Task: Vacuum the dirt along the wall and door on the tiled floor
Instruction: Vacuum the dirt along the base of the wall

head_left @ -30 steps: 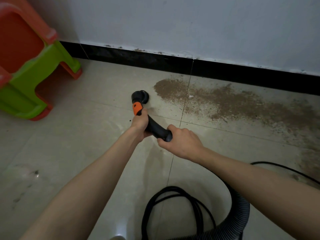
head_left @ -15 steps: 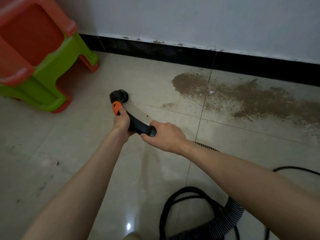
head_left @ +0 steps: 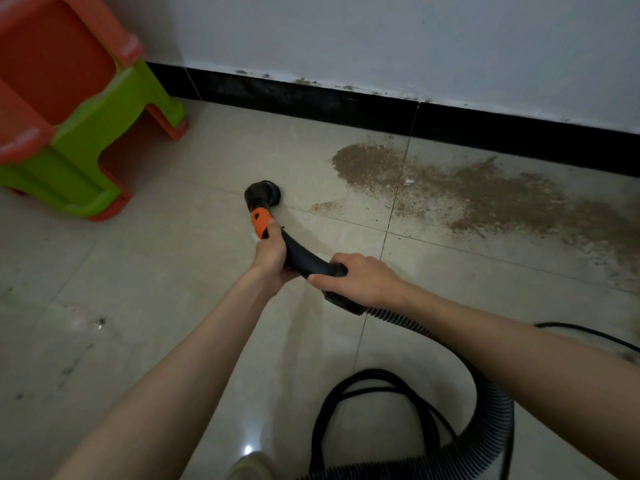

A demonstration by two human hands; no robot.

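- Dirt (head_left: 478,195): a brown spread lies along the black baseboard (head_left: 346,105), out at two o'clock from your hands.
- Vacuum nozzle (head_left: 263,195) sits round head down on the tiled floor (head_left: 156,289), at nine o'clock of that patch, just short of it.
- Your left hand (head_left: 272,258) wraps the curved handle below the orange piece.
- Your right hand (head_left: 356,278) clamps the handle's rear, where the ribbed hose (head_left: 491,410) begins.
- Stacked plastic stools (head_left: 69,109) stand at ten o'clock.

A home room is suggested by glossy floor tiles (head_left: 145,306), a white wall (head_left: 381,36) at 12 o'clock and stacked plastic stools (head_left: 69,109) at 10 o'clock.
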